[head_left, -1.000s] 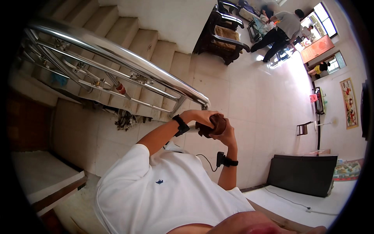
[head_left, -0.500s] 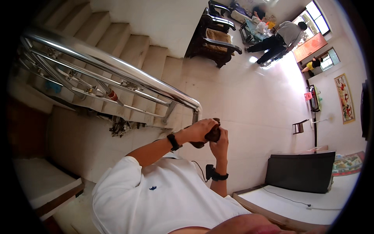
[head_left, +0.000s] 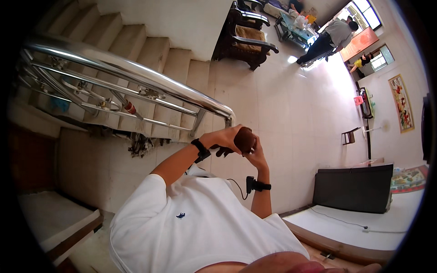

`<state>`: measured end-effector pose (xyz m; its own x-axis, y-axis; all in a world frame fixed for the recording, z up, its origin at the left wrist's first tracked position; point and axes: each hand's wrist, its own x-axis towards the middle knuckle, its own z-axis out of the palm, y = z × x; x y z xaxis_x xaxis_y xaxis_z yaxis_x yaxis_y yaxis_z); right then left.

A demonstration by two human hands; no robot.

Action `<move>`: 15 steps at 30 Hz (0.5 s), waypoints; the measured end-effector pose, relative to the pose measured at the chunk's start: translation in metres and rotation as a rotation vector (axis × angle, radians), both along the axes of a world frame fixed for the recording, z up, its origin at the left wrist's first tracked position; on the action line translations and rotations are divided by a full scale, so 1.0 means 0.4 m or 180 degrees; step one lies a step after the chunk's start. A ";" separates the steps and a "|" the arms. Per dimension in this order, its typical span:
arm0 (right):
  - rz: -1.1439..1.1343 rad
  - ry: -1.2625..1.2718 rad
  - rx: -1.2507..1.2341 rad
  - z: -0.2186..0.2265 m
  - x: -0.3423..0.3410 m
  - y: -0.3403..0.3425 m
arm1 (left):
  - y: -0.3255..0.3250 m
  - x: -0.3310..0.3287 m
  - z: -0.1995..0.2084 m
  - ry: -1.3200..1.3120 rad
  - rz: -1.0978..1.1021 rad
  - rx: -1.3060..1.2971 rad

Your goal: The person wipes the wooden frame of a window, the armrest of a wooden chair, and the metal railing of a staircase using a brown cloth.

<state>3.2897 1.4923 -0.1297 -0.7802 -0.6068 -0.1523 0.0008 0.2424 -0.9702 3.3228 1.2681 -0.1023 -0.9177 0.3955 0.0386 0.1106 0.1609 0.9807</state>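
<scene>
In front of my chest I hold a dark brown object with a smooth rounded end [head_left: 245, 139]. Its kind cannot be made out, as my fingers cover much of it. My left hand [head_left: 226, 138] is wrapped round it from the left, and more dark brown shows under the palm. On the other side, the fingers of my right hand [head_left: 257, 158] press against its lower right edge. Black bands circle both wrists. The hands are just beside the lower end of a shiny metal stair railing [head_left: 182, 88].
Stairs [head_left: 150, 54] rise at the far left behind the railing. A dark wooden armchair [head_left: 248, 41] stands on the tiled floor [head_left: 282, 109]. At the right a flat black screen [head_left: 353, 187] is by a white-topped surface [head_left: 341, 227]. Another person [head_left: 334, 36] stands far off near a glass table [head_left: 293, 29].
My hands have moved slightly up in the picture. The brown object has been turned, so its rounded end shows more. The far person has shifted, and the whole view has tilted slightly.
</scene>
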 end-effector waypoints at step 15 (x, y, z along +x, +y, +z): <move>-0.0711 0.2299 0.1561 0.159 0.111 -0.106 | -0.053 0.074 0.015 0.1060 0.0634 -0.0726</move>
<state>3.3340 1.4498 -0.0660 -0.8781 -0.4255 0.2191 -0.4723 0.6965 -0.5402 3.3525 1.2468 -0.0964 -0.9291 0.2450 0.2771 0.3592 0.4189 0.8339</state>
